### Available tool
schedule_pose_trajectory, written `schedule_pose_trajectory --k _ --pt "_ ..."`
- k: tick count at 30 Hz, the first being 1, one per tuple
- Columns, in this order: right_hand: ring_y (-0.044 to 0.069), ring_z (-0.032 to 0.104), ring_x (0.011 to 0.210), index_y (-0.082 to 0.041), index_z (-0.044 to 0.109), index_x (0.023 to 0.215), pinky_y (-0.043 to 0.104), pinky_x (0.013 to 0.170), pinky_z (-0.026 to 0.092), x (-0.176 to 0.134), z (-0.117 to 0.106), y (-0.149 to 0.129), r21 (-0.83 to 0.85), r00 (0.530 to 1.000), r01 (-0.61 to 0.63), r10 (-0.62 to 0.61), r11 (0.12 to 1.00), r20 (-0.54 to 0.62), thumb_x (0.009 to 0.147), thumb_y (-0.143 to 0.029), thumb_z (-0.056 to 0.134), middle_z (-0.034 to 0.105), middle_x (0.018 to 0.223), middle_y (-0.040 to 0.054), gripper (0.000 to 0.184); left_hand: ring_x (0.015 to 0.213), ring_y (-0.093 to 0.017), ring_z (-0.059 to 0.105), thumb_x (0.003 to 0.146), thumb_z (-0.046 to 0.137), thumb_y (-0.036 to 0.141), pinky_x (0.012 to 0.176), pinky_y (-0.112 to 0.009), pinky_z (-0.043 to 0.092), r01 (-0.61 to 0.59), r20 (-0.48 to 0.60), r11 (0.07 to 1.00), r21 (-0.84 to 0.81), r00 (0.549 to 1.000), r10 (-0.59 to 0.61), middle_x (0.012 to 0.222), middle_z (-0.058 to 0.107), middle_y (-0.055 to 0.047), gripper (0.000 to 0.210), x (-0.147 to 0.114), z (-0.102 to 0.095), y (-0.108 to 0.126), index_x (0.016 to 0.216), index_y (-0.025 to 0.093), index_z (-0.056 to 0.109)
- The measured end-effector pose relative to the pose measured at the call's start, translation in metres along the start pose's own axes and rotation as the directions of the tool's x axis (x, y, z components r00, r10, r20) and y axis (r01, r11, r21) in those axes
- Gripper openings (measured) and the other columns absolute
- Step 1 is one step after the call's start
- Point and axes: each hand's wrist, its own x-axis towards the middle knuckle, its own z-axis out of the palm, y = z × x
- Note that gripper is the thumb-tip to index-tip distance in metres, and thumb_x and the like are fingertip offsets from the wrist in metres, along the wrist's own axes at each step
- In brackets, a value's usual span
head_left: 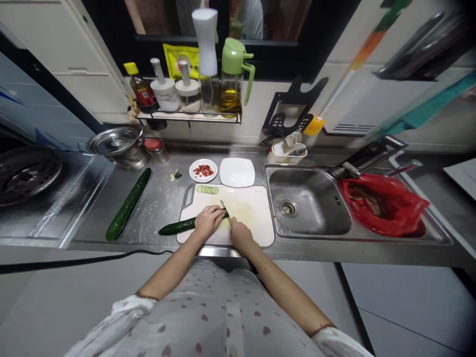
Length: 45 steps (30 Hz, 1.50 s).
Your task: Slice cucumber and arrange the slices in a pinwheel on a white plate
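Note:
A dark green cucumber (179, 226) lies across the white cutting board (256, 213), its left end sticking out past the board's edge. My left hand (208, 220) is closed over the cucumber near its right end. In my right hand (240, 234) is a knife (225, 210), its blade upright against the cucumber's cut end, close to my left fingertips. The knife's handle is hidden inside my fist. Several pale cucumber slices (207, 189) lie in an overlapping row at the board's upper left.
Behind the board stand a plate of chopped red pieces (203, 170) and a white square plate (237, 172). Another cucumber (128, 204) and a lidded steel pot (121, 147) are to the left. On the right are the sink (310, 203) and a red plastic bag (386, 206). A shelf (189, 116) holds bottles.

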Motion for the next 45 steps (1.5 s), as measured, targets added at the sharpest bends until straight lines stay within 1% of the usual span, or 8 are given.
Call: schedule_pose_trajectory --k 8,11,15,19,26,31,38,45 --pt "0.024 0.065 0.1 -0.013 0.044 0.121 0.03 0.078 0.045 0.008 -0.012 -0.009 0.002 1.0 -0.008 0.008 1.0 -0.001 0.09 -0.006 0.035 0.067 0.103 0.0161 0.034 0.095 -0.015 0.056 0.094 0.051 0.036 0.081 -0.027 0.048 0.029 0.021 1.0 0.007 0.999 -0.029 0.106 0.067 -0.001 0.024 0.001 -0.003 0.001 0.103 0.029 0.072" --pt "0.023 0.065 0.1 -0.013 0.043 0.121 0.03 0.077 0.045 0.004 -0.009 -0.008 -0.003 1.0 -0.004 0.004 1.0 0.002 0.09 -0.006 0.035 0.067 0.103 0.0164 0.033 0.096 -0.015 0.056 0.094 0.051 0.036 0.08 -0.027 0.048 0.033 0.02 0.999 0.012 0.999 -0.033 0.105 0.067 -0.001 0.024 0.0 -0.003 0.001 0.103 0.03 0.072" --pt "0.023 0.066 0.097 -0.014 0.045 0.117 0.029 0.075 0.045 -0.009 -0.002 -0.001 -0.033 1.0 -0.014 0.015 0.999 0.012 0.089 -0.005 0.035 0.067 0.101 0.0162 0.03 0.095 -0.015 0.056 0.094 0.051 0.036 0.08 -0.027 0.048 0.035 0.014 0.999 0.012 0.999 -0.036 0.105 0.067 -0.002 0.023 0.0 -0.003 0.002 0.102 0.03 0.072" --pt "0.024 0.066 0.098 -0.013 0.044 0.117 0.03 0.075 0.044 -0.016 0.003 0.002 -0.054 1.0 -0.018 0.018 0.998 0.006 0.09 -0.004 0.033 0.067 0.1 0.0169 0.03 0.096 -0.016 0.056 0.093 0.051 0.036 0.081 -0.028 0.048 0.027 0.021 1.0 0.001 0.999 -0.027 0.105 0.066 -0.003 0.024 0.0 -0.003 0.001 0.102 0.029 0.072" --pt "0.022 0.065 0.098 -0.014 0.045 0.119 0.03 0.077 0.045 -0.001 -0.005 -0.006 -0.003 0.999 -0.032 0.032 0.999 0.005 0.088 -0.005 0.035 0.067 0.103 0.0157 0.033 0.095 -0.015 0.056 0.093 0.051 0.035 0.08 -0.027 0.048 0.041 0.033 0.999 0.0 0.999 -0.041 0.105 0.066 -0.001 0.023 0.001 -0.004 0.001 0.104 0.031 0.072" --pt "0.022 0.066 0.099 -0.014 0.044 0.12 0.029 0.076 0.046 0.007 -0.008 -0.009 -0.017 1.0 -0.018 0.018 1.0 -0.012 0.09 -0.006 0.034 0.067 0.102 0.0155 0.033 0.095 -0.016 0.056 0.094 0.051 0.036 0.079 -0.027 0.047 0.046 0.03 0.999 -0.001 0.999 -0.046 0.105 0.067 -0.002 0.024 0.001 -0.004 0.003 0.102 0.029 0.072" --pt "0.022 0.067 0.096 -0.013 0.043 0.12 0.029 0.075 0.046 0.006 -0.006 -0.009 -0.045 0.999 -0.004 0.002 0.999 -0.043 0.09 -0.005 0.033 0.068 0.1 0.0155 0.032 0.095 -0.015 0.056 0.094 0.05 0.037 0.081 -0.028 0.047 0.033 0.02 0.999 0.001 0.999 -0.033 0.105 0.067 -0.002 0.025 0.001 -0.005 0.004 0.102 0.029 0.072" --pt "0.023 0.066 0.098 -0.014 0.044 0.118 0.029 0.076 0.045 -0.005 -0.003 -0.004 -0.039 1.0 -0.004 0.003 0.999 -0.023 0.091 -0.005 0.034 0.068 0.1 0.0157 0.03 0.095 -0.016 0.056 0.094 0.05 0.037 0.08 -0.028 0.048 0.029 0.02 1.0 0.01 0.999 -0.03 0.104 0.067 -0.002 0.025 0.001 -0.004 0.003 0.101 0.029 0.072"
